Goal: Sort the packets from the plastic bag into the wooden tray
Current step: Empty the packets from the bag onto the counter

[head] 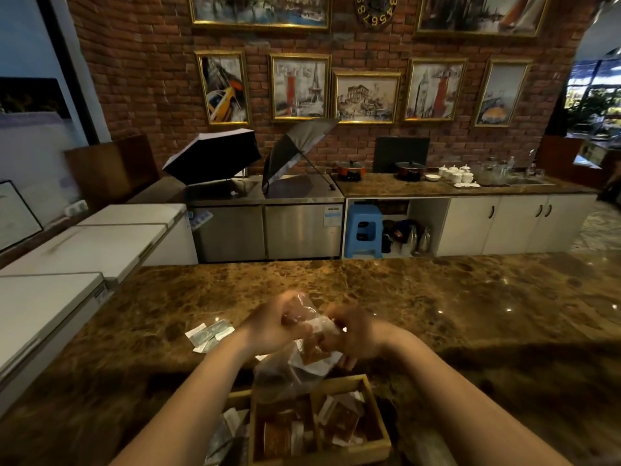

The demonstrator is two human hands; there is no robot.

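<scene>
A clear plastic bag [285,371] with brown and white packets inside hangs between both hands above the marble counter. My left hand [274,326] grips its upper left part, and my right hand [353,334] pinches its top on the right. Directly below stands the wooden tray [376,418], divided into compartments that hold brown packets [342,420] and white ones. A loose pile of pale green-white packets [210,334] lies on the counter left of my left wrist. More pale packets [225,432] lie beside the tray's left side.
The brown marble counter [437,297] stretches wide to the right and far side. White chest freezers [67,264] stand at the left. Behind are a steel unit with two open umbrellas [255,156], a blue stool [364,230] and a back counter with pots and crockery.
</scene>
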